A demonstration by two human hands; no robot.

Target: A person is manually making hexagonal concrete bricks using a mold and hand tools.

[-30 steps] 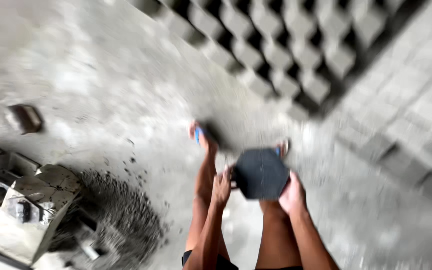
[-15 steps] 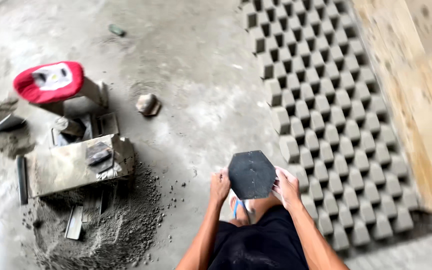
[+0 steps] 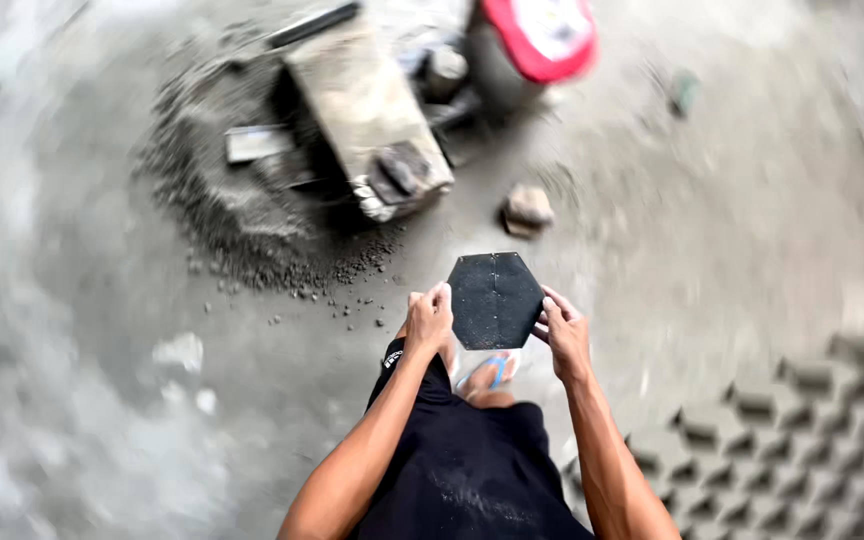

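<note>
concrete floor [image 3: 752,200], grey, dusty | far left: dark sand heap [image 3: 222,210] under metal mould box [image 3: 367,115] | far: red-topped container [image 3: 537,40] | middle: stone lump [image 3: 527,210] | near right: rows of hexagonal pavers [image 3: 802,440]

This is a paving-block yard, a rough outdoor workshop. The floor [image 3: 752,230] is bare grey concrete, dusty and stained. At upper centre a block mould [image 3: 367,115] stands in a heap of dark cement mix [image 3: 222,215]. At lower right, rows of grey hexagonal pavers [image 3: 792,440] lie drying close together.
</note>
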